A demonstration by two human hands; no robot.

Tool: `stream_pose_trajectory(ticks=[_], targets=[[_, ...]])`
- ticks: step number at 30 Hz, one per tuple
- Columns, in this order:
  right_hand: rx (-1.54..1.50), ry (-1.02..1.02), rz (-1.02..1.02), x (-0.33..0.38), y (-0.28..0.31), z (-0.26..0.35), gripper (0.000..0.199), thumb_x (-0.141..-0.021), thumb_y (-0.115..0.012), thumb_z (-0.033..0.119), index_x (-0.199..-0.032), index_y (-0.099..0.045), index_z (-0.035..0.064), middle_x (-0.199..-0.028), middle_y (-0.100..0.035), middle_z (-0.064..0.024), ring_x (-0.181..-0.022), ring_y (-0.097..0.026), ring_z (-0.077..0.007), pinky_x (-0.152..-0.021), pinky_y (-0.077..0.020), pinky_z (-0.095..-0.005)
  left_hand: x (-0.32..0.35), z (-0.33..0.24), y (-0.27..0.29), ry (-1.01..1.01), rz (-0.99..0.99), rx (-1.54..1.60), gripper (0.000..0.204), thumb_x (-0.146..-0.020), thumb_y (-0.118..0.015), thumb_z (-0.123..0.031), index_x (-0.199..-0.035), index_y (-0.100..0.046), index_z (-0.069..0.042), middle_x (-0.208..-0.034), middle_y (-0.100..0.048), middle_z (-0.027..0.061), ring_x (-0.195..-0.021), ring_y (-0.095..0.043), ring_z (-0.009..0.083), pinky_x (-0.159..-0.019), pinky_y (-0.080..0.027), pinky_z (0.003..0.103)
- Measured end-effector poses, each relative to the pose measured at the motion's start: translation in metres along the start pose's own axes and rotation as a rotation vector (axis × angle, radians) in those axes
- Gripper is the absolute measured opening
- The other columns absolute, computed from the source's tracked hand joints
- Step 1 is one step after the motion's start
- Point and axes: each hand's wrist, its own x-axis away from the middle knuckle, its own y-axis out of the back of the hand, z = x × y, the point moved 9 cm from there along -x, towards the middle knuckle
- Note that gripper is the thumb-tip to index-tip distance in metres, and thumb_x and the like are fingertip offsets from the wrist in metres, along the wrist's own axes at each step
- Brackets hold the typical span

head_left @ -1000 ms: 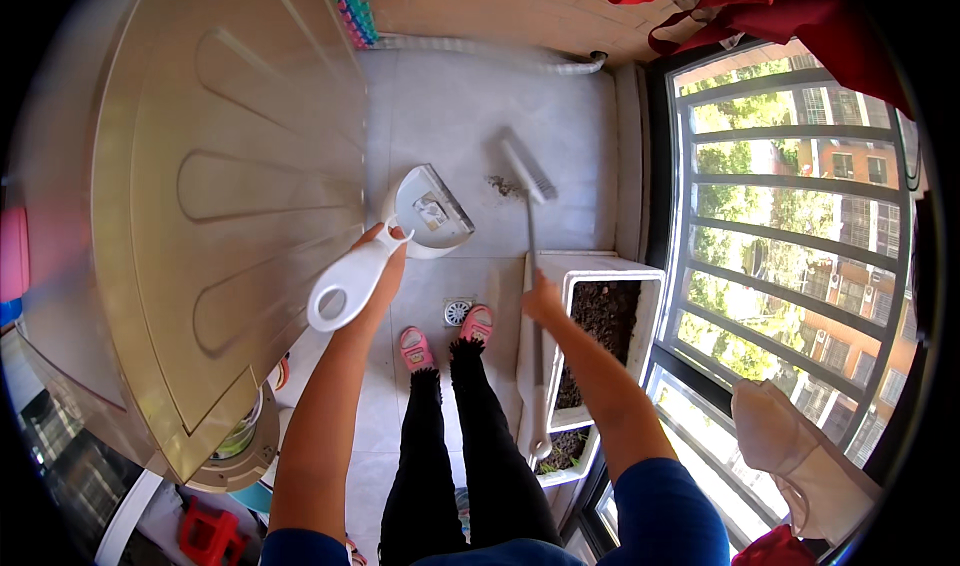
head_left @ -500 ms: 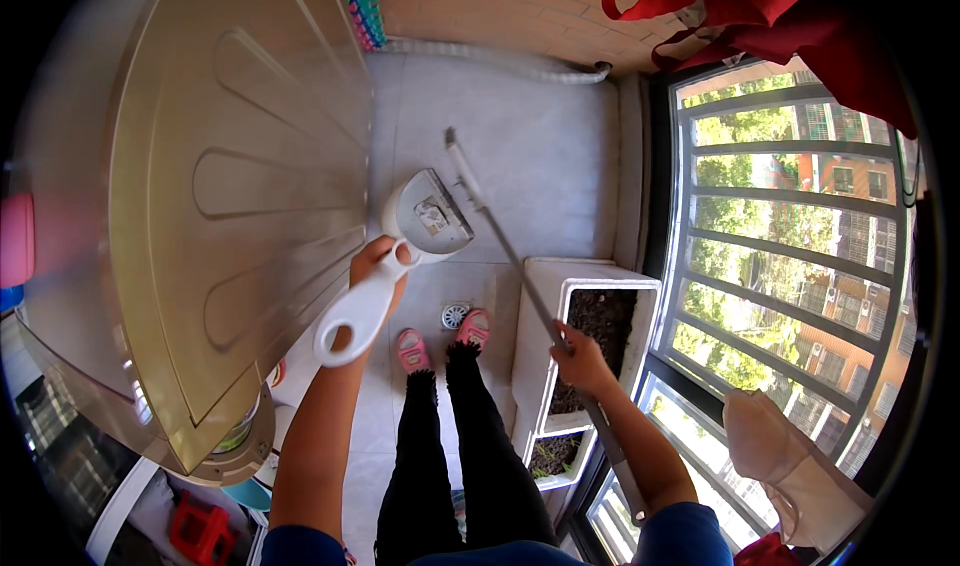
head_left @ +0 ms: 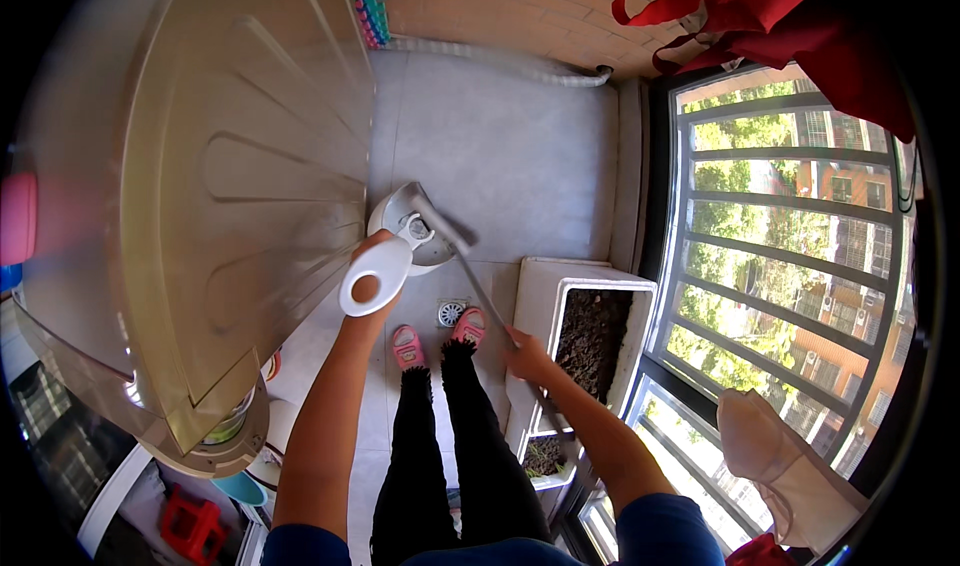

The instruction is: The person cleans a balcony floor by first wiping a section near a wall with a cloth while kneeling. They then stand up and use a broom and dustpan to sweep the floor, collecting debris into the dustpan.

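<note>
My left hand (head_left: 372, 249) is closed around the white handle (head_left: 376, 276) of a dustpan (head_left: 392, 211), which is down by the grey floor. The handle covers part of its fingers. A light scrap (head_left: 416, 228) shows inside the pan. My right hand (head_left: 528, 356) grips the long grey stick of a broom (head_left: 490, 311). The broom's narrow head (head_left: 442, 220), smeared by motion, lies over the dustpan's open side. Whether it touches the pan I cannot tell.
A beige cabinet-like unit (head_left: 280, 106) stands at the left. White planter boxes (head_left: 540, 311) with soil are on the right beneath a barred window (head_left: 790, 216). A floor drain (head_left: 451, 313) lies in front of my pink sandals (head_left: 408, 348). A pale hose (head_left: 500, 64) runs along the brick wall.
The broom head has swung toward me and left, over the dustpan. My right hand has moved left and slightly nearer. The dustpan has shifted a little left, and its handle looks more upright.
</note>
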Motion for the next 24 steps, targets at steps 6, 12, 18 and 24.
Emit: stream_pose_trajectory(ticks=[6, 12, 18, 24], targets=[[-0.146, -0.069, 0.008, 0.062, 0.062, 0.005, 0.054, -0.076, -0.054, 0.011, -0.128, -0.04, 0.007, -0.06, -0.058, -0.0136, -0.047, -0.056, -0.019, -0.048, -0.0474, -0.0323, 0.017, 0.025, -0.001, 0.408, 0.064, 0.302, 0.013, -0.074, -0.051, 0.001, -0.064, -0.046, -0.003, -0.064, -0.045, -0.0014, -0.063, -0.042, 0.0074, -0.056, -0.036, 0.023], [0.139, -0.054, -0.121, -0.047, 0.033, -0.039, 0.055, -0.073, -0.047, 0.007, -0.128, -0.037, 0.0053, -0.067, -0.061, -0.0211, -0.064, -0.063, -0.0307, -0.057, -0.0512, -0.0399, 0.019, 0.016, 0.001, 0.323, 0.073, 0.28, 0.006, -0.077, -0.052, -0.006, -0.073, -0.052, -0.001, -0.066, -0.051, 0.0033, -0.063, -0.044, 0.0109, -0.059, -0.038, 0.024], [-0.318, -0.115, 0.166, 0.046, -0.014, 0.005, 0.055, -0.078, -0.055, 0.012, -0.13, -0.036, 0.0076, -0.059, -0.056, -0.0082, -0.044, -0.051, -0.0129, -0.041, -0.041, -0.0275, 0.04, 0.05, 0.011, 0.42, 0.047, 0.272, 0.018, -0.083, -0.054, -0.019, -0.074, -0.052, -0.004, -0.06, -0.047, 0.0095, -0.056, -0.044, 0.0177, -0.056, -0.039, 0.032], [-0.395, -0.195, 0.013, 0.143, 0.009, -0.011, 0.051, -0.078, -0.057, 0.009, -0.127, -0.041, 0.0094, -0.058, -0.052, -0.0048, -0.043, -0.049, -0.0102, -0.039, -0.0397, -0.0268, 0.121, 0.036, 0.018, 0.33, 0.078, 0.493, 0.012, -0.078, -0.053, 0.002, -0.069, -0.046, -0.001, -0.061, -0.042, 0.0054, -0.056, -0.041, 0.0126, -0.052, -0.035, 0.026]])
